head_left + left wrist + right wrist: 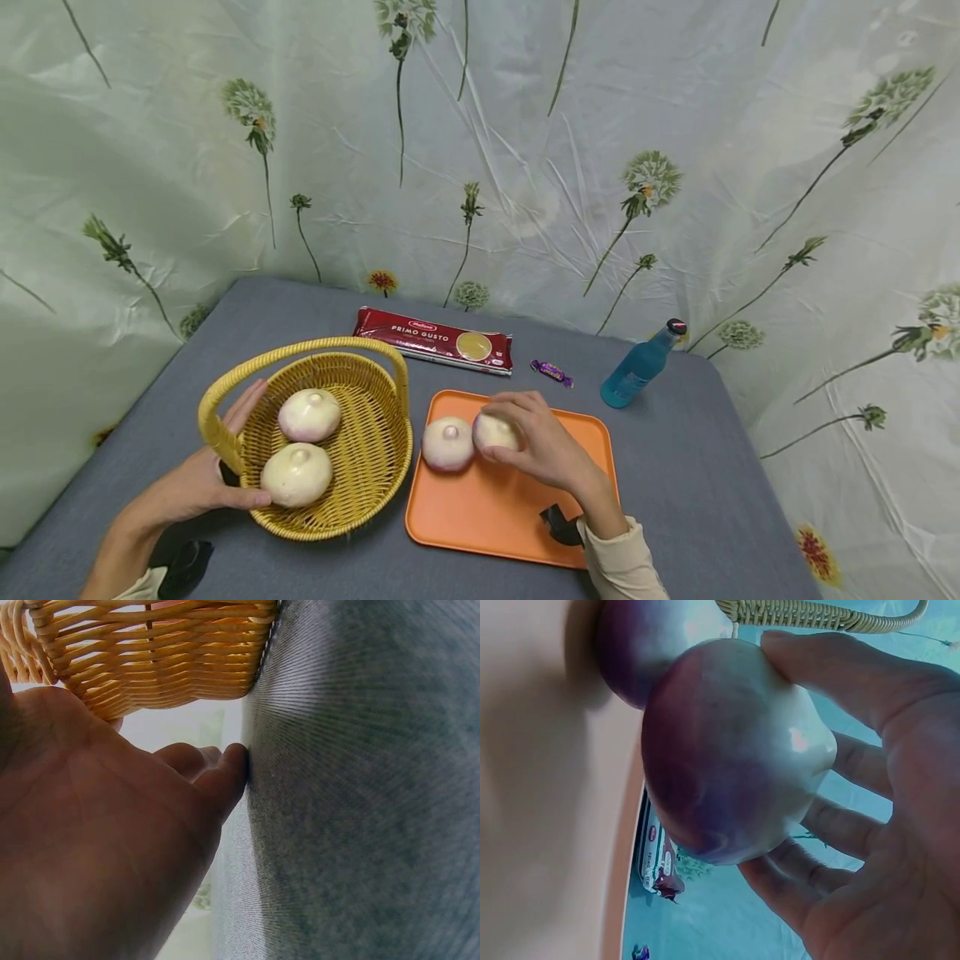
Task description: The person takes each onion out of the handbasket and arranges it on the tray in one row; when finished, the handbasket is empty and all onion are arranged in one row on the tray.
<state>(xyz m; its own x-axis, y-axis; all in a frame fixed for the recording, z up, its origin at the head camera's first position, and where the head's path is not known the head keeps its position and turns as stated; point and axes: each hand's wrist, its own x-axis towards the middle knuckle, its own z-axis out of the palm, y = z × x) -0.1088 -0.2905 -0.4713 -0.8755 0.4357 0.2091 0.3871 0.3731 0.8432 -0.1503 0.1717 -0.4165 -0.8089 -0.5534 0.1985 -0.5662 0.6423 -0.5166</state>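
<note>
My right hand (536,437) holds a white and purple turnip (495,433) between thumb and fingers, close over the orange tray (517,508). In the right wrist view this turnip (727,750) shows its purple side toward the tray. A second turnip (447,444) sits on the tray just left of it. Two more turnips, an upper one (310,415) and a lower one (297,475), lie in the yellow wicker basket (367,450). My left hand (191,479) rests along the basket's left side, thumb at the rim, fingers extended and partly hidden behind the handle.
Behind the basket lies a red coffee packet (435,340). A purple-wrapped candy (551,372) is to its right, and a blue bottle (641,367) stands beyond the tray's back right corner. The basket's handle (300,346) arches high over it. A floral curtain (525,167) hangs behind the table.
</note>
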